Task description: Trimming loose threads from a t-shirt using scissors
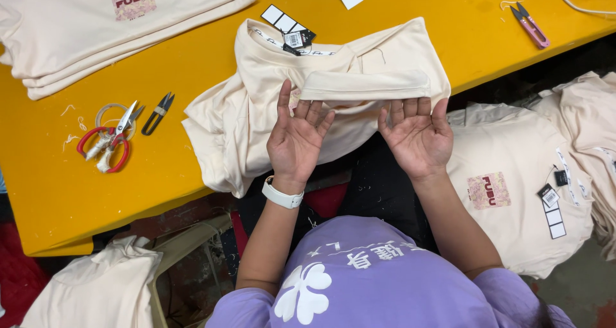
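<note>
Now we see both palms turned up, left hand [296,138] and right hand [416,134], fingers spread flat under a soft cream shirt [269,103] with a ribbed sleeve cuff [366,84], lying rumpled on the yellow table [83,187].

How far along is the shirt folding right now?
Done: a stack of folded cream shirts lies at the yellow table's far left. In hand: the left hand and right hand hold a cream shirt, its tags attached, partly folded at the table edge. Left: loose cream shirts piled at the right, off the table.
</note>
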